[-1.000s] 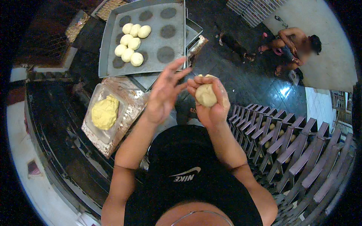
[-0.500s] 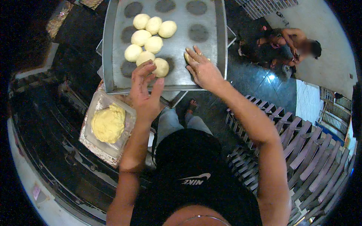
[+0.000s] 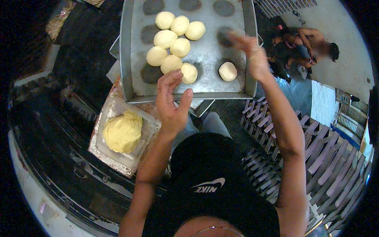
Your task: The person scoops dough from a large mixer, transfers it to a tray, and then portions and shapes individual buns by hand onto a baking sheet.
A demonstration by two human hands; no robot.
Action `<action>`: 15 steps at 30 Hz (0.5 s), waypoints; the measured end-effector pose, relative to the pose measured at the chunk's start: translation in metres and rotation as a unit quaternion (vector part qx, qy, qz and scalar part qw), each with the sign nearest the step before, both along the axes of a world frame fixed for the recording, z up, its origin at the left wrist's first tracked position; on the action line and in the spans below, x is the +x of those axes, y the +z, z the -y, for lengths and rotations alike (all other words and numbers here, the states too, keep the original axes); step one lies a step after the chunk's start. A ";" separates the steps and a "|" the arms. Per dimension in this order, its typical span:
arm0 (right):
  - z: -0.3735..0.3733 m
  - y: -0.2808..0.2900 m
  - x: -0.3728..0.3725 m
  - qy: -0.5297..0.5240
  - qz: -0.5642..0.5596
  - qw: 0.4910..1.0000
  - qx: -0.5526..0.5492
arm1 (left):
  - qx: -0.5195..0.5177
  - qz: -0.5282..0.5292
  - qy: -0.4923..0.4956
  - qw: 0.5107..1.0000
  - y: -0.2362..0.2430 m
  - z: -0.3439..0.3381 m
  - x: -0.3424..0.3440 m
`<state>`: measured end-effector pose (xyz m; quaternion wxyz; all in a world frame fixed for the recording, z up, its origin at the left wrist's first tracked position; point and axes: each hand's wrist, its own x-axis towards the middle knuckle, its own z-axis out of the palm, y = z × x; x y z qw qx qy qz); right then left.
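White lettered logo (image 3: 206, 189) on black shirt (image 3: 205, 158)

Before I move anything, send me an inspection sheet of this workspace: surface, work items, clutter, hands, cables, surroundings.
Surface: metal tray with dark round marks
Work items: eight dough balls clustered left on the tray, one lone ball near its right side; yellow lump in a clear box, on a stained board
Clutter: metal edges showing beneath the tray's left side
Hands: left hand open by the nearest clustered ball, contact unclear; right hand blurred at the tray's right wall, nothing seen in it
Cables: nothing seen
Surroundings: slatted rack right; seated person upper right
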<state>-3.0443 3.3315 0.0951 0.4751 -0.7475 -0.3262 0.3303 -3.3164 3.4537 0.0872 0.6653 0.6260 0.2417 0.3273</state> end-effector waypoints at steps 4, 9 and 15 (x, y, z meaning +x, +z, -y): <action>0.001 0.027 -0.013 -0.031 0.190 0.981 0.034 | -0.215 0.064 -0.020 0.974 0.021 0.025 0.025; -0.014 -0.013 -0.045 0.177 0.604 0.775 -0.050 | -0.209 0.080 -0.004 0.975 0.031 0.053 0.026; -0.006 0.027 -0.044 0.109 0.324 0.939 0.031 | -0.153 -0.053 0.211 0.964 0.016 0.076 -0.097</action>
